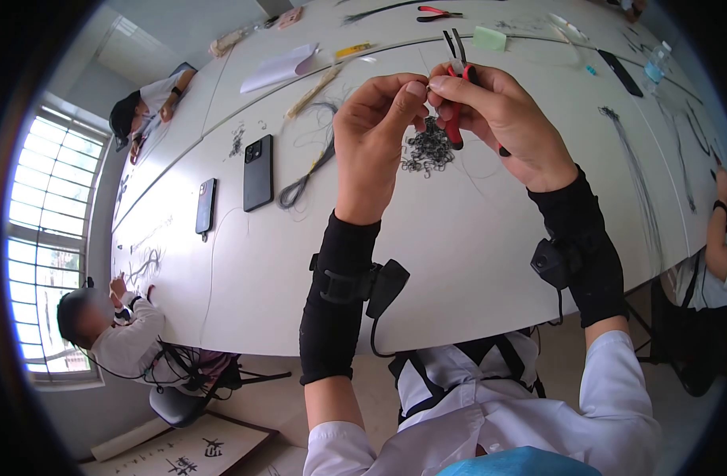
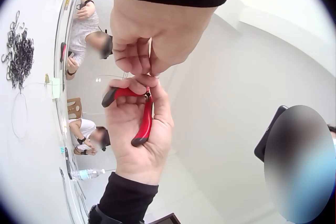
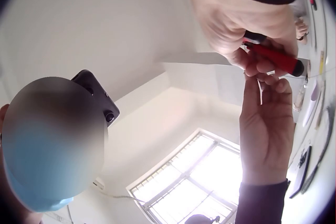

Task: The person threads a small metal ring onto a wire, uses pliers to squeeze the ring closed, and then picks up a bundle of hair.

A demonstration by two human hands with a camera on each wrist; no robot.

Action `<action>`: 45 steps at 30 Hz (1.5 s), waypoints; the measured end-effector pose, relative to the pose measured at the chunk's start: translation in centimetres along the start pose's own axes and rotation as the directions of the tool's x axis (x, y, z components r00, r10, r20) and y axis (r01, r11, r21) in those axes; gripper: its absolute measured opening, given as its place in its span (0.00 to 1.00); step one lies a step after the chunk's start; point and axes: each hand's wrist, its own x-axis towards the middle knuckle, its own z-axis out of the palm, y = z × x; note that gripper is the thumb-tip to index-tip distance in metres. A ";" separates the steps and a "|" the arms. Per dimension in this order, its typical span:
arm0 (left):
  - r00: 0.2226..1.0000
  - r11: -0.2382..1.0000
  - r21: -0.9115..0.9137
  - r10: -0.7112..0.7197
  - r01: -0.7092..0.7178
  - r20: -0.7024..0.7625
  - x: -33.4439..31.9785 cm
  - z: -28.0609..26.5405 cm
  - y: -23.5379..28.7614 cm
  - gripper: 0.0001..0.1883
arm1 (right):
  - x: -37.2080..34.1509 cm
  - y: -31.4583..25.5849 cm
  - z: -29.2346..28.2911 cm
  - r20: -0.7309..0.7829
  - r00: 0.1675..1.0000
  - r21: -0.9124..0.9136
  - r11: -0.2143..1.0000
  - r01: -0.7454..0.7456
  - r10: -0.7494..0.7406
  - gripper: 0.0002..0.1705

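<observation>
head view first: at one o'clock, the left hand [image 1: 369, 143] and the right hand [image 1: 516, 119] meet fingertip to fingertip over the white tabletop [image 1: 260, 270]. the left pinches a tiny piece [image 1: 428, 84] between thumb and forefinger, too small to identify; both hands crowd it, most likely because something that fine needs steadying from two sides. and look at the right: pinching in too, yet gripping red-handled pliers [image 1: 453, 131] against its palm, nose toward twelve, prongs parted. tucked there, i'd say, to spare setting the tool down. at six o'clock from the pinch lies a heap of little dark links [image 1: 428, 151], handy, which looks deliberate. over at ten, a bundle of dark strands [image 1: 296, 190] and a dark phone [image 1: 258, 173] sit aside, probably to leave working room.

across to the left wrist: left hand at twelve, fingers folded in; right hand at seven, handles splaying in a v over its palm, seemingly ready for a regrip. heap between nine and ten.

right wrist now: right hand between one and two, a red handle poking toward four; left hand between three and four, fingers reaching up to meet it. fingertips hide the piece here.
</observation>
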 end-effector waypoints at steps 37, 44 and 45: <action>0.992 0.993 0.112 0.057 -0.045 -0.111 -0.5 1.4 -0.4 0.11 | 0.2 1.0 0.7 -0.137 0.987 -0.124 0.990 0.066 -0.083 0.13; 0.987 0.999 -0.002 -0.043 0.043 -0.158 -0.6 1.2 -0.6 0.11 | 0.2 1.2 1.0 -0.125 0.985 -0.188 0.978 0.093 -0.117 0.14; 0.987 0.998 -0.035 -0.055 0.050 -0.153 -0.5 1.1 -0.5 0.11 | 0.2 1.1 1.0 -0.126 0.985 -0.211 0.973 0.091 -0.120 0.14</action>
